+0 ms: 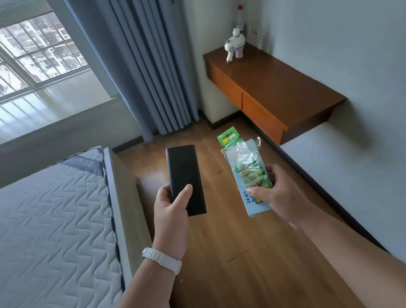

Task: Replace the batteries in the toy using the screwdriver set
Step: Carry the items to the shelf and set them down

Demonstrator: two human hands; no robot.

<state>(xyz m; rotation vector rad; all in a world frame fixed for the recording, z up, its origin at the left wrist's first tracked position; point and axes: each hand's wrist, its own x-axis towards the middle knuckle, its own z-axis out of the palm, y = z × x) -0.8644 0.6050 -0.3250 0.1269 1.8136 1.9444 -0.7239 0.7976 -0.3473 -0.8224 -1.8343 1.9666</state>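
Gripping a slim black case in the left hand, thumb laid across its front, white wristband on that wrist. Clamping a green GP battery pack on top of a pale blue box with the right hand, fingers curled round both. Holding the two loads apart, up above the wood floor. Seeing the white toy upright way off on the wall-mounted wooden desk, far end, near the curtain.

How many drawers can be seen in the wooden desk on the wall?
2. Both sit in the orange front of the wooden desk: the far drawer nearer the curtain, the near drawer nearer the camera. None seems hidden.
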